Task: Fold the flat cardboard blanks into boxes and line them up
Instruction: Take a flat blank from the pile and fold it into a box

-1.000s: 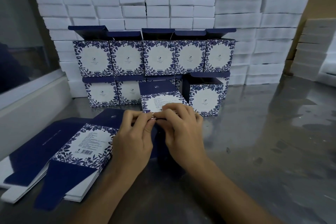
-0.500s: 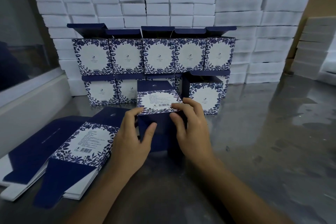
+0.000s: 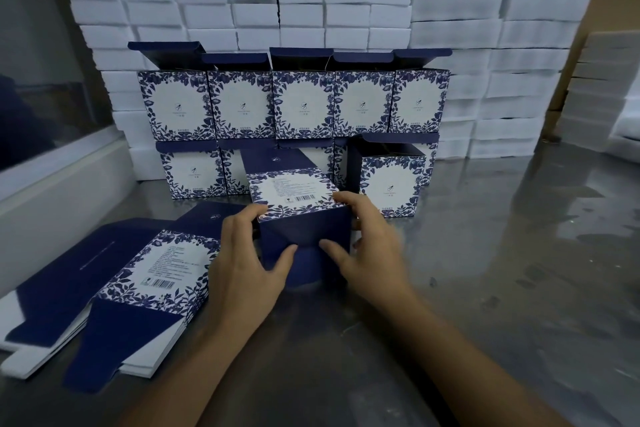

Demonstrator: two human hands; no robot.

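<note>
Both hands — left hand (image 3: 242, 274) and right hand (image 3: 372, 246) — grasp one half-folded box (image 3: 301, 215) on the steel table (image 3: 485, 288), in front of the finished boxes (image 3: 301, 104) (five in the top row, one (image 3: 389, 180) standing forward), beside one stack of flat blanks (image 3: 152, 274).

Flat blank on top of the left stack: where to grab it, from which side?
Pinch the top blank's dark blue flap at the near end, coming from the near side: it juts past the stack edge, so fingers can likely get under it.
</note>
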